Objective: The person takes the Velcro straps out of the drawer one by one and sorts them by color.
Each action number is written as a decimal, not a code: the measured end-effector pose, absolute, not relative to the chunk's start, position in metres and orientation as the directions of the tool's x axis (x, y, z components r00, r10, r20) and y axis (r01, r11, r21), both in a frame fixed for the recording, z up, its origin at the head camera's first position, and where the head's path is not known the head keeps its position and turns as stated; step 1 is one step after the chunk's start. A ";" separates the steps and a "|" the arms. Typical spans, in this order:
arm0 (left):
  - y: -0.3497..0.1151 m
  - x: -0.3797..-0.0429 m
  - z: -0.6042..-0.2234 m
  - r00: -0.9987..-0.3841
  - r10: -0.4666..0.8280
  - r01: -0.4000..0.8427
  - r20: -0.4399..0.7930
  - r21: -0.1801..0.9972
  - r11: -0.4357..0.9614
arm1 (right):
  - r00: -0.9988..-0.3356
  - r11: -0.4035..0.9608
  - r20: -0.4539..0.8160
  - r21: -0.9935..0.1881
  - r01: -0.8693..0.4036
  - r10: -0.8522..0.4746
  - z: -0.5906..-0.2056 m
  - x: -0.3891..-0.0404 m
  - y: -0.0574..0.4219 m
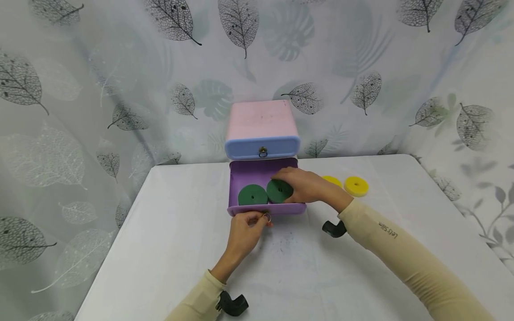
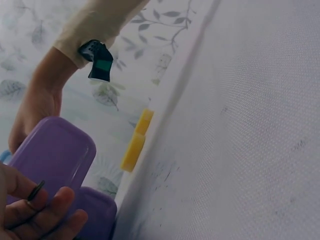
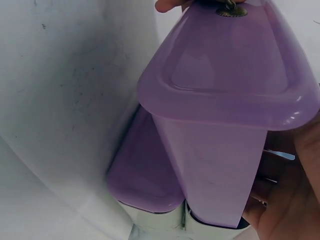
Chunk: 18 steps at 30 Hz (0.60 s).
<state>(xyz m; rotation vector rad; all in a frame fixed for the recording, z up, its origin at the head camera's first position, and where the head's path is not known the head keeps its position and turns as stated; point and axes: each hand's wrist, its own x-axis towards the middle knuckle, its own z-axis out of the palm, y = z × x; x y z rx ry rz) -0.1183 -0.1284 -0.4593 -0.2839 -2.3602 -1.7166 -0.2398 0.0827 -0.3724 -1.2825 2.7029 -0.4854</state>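
fingers [image 1: 286,173] grip round green disc [image 1: 276,191]

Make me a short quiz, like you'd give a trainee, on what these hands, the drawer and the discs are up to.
1. What does the left hand hold?
a) a yellow disc
b) the ring on the drawer
c) a green disc
2. Fill in the colour: the right hand grips a ____ disc.
3. True or false: both yellow discs lie inside the drawer.

Key:
1. b
2. green
3. False; the yellow discs are on the table, outside the drawer.
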 end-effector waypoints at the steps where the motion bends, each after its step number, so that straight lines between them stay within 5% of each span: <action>1: -0.128 -0.118 -0.459 -0.959 0.034 0.277 0.280 0.911 0.307 | -0.638 0.593 0.038 -0.332 -0.734 -0.769 -0.372 -0.240 0.083; 18: -0.128 -0.115 -0.459 -0.955 0.033 0.290 0.295 0.900 0.325 | -0.670 0.623 0.033 -0.336 -0.707 -0.742 -0.356 -0.236 0.087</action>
